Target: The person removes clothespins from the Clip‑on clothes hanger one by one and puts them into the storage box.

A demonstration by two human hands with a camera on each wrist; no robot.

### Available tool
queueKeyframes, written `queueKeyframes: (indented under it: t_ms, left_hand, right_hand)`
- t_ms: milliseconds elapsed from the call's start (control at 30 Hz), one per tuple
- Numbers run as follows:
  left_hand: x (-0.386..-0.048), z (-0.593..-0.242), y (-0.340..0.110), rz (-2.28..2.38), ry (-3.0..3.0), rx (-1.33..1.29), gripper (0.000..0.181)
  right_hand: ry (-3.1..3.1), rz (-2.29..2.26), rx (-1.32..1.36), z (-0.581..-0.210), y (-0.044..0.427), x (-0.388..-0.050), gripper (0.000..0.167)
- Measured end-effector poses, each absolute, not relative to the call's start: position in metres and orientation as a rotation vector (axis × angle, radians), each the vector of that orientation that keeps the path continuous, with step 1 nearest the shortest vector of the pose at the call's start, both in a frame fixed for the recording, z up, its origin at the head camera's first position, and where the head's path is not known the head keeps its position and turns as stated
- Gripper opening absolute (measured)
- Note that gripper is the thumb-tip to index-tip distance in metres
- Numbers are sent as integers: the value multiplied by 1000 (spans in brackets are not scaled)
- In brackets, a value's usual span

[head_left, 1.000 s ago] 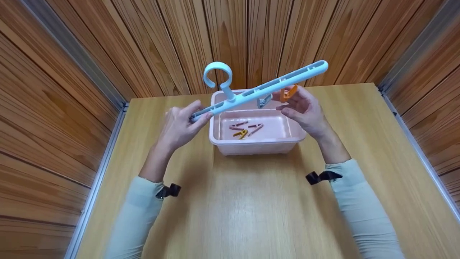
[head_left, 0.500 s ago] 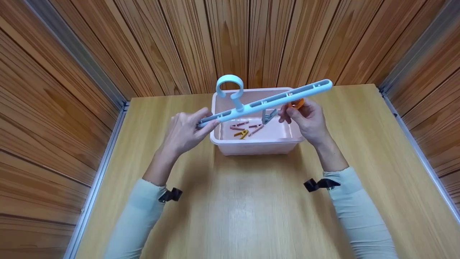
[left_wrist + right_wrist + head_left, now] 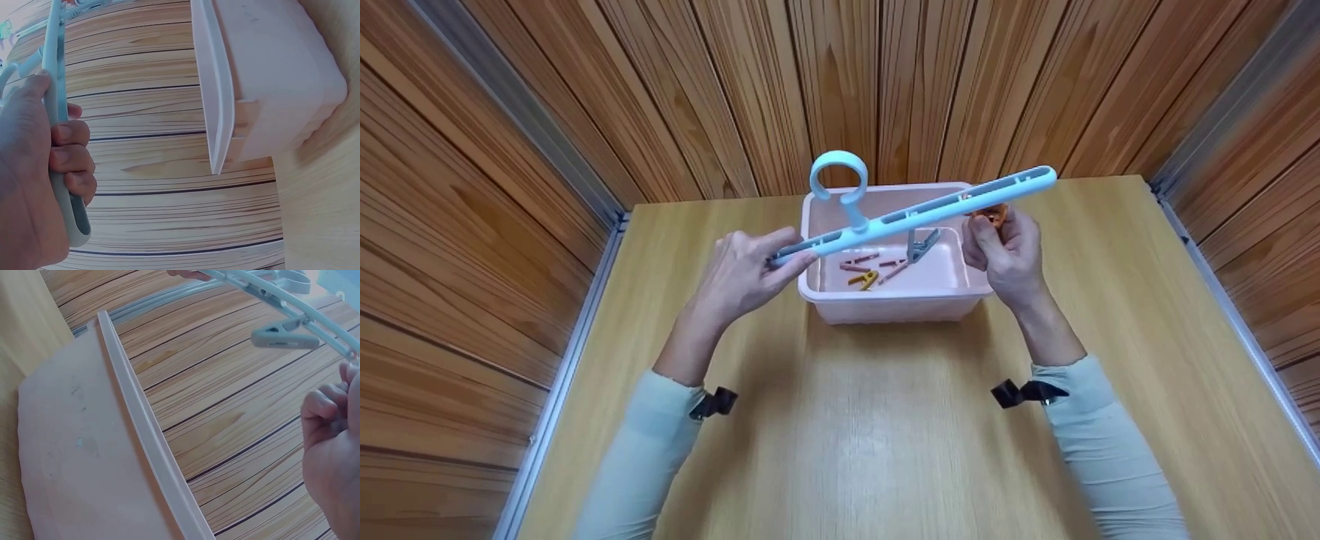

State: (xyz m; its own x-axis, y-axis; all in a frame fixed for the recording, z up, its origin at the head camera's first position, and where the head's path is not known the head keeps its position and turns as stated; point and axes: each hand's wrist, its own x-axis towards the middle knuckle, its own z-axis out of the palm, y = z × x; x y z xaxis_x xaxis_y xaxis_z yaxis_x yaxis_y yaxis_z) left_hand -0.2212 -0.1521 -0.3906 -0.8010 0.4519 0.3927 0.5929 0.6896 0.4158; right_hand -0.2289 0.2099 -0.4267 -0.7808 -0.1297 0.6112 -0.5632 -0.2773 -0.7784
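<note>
A light blue plastic hanger (image 3: 915,218) with a round hook slants above the pink bin. My left hand (image 3: 744,274) grips its left end, the fingers wrapped round the bar in the left wrist view. Under the bar's right half, my right hand (image 3: 1009,256) pinches an orange clothespin (image 3: 996,214), partly hidden by thumb and bar. A grey-blue clothespin (image 3: 285,340) hangs from the bar to the left of that hand. Inside the bin lie two pinkish clothespins (image 3: 895,271) and a yellow clothespin (image 3: 865,280).
The pink bin (image 3: 896,309) stands on the wooden table (image 3: 847,420) near its back edge, directly below the hanger. Wood-plank walls (image 3: 840,90) rise behind and at both sides, with metal rails (image 3: 562,375) along the table's sides.
The hanger came down toward the bin, then stayed nearly still. My right fingers, loosely spread at first, have curled in around the orange clothespin. The left hand keeps its grip.
</note>
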Motion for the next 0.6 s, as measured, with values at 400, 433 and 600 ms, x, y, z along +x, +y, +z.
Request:
queueKeyframes:
  t_ms: [400,433,600]
  left_hand:
    - [-219,-385,-148,-772,-2659,-815,27]
    - [-218,-385,-148,-783,-2665,-818,27]
    - [-219,-389,-146,-868,-2670,-833,26]
  right_hand:
    - [-1451,2327,763,-420,196,-224,7]
    - [-1387,2404,779,-419,195,-223,9]
    - [-1043,2714,710,-412,191,-219,18]
